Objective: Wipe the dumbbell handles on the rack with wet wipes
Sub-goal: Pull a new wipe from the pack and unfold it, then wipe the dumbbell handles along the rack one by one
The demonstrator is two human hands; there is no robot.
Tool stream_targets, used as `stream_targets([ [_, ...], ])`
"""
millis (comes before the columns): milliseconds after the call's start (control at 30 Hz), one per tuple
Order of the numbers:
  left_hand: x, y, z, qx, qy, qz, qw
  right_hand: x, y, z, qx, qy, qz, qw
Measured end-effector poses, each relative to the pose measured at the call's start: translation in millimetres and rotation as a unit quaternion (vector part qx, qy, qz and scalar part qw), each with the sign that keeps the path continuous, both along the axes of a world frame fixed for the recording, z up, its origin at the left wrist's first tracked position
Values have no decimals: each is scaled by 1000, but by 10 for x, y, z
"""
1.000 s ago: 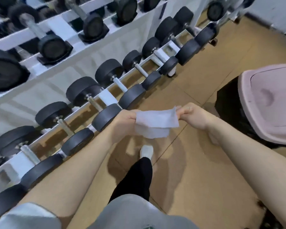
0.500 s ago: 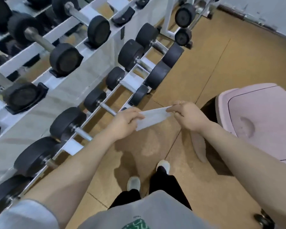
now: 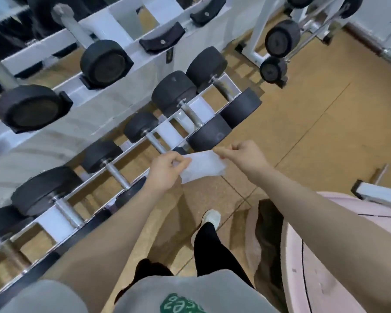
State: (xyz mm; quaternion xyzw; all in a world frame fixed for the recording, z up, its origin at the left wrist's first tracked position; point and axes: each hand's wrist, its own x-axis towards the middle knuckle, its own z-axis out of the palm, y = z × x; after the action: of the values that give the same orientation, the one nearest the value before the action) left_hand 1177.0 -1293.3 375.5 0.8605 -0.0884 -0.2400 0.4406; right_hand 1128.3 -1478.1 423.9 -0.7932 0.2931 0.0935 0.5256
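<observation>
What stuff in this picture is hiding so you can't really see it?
- Pink bin, head view: cut off by the right and bottom edges, its inside unseen.
- Nearest dumbbell handle, head view: its near end hidden behind the left hand and the wet wipe.
- Green shirt print, head view: cut off by the bottom edge, unreadable.

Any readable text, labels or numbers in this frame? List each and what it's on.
None can be read.
Green print on the grey shirt: cut off by the frame edge, no word legible.
Small dark label on the white rack: too small and blurred.
Dumbbell end faces: any markings too blurred to read.
</observation>
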Motion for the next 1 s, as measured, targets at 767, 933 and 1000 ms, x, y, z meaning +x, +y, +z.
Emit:
stream_targets([
  [767,1117,149,-1525,-10,158,170,973,2031,195,-1768,260,254,30,931],
  [933,1145,467,-1937,48,197,180,963,2277,460,-2130,62,205,38,976],
  [1000,1134,484,-2122,41,217,186,957,2407,550,-2280,16,181,76,980],
])
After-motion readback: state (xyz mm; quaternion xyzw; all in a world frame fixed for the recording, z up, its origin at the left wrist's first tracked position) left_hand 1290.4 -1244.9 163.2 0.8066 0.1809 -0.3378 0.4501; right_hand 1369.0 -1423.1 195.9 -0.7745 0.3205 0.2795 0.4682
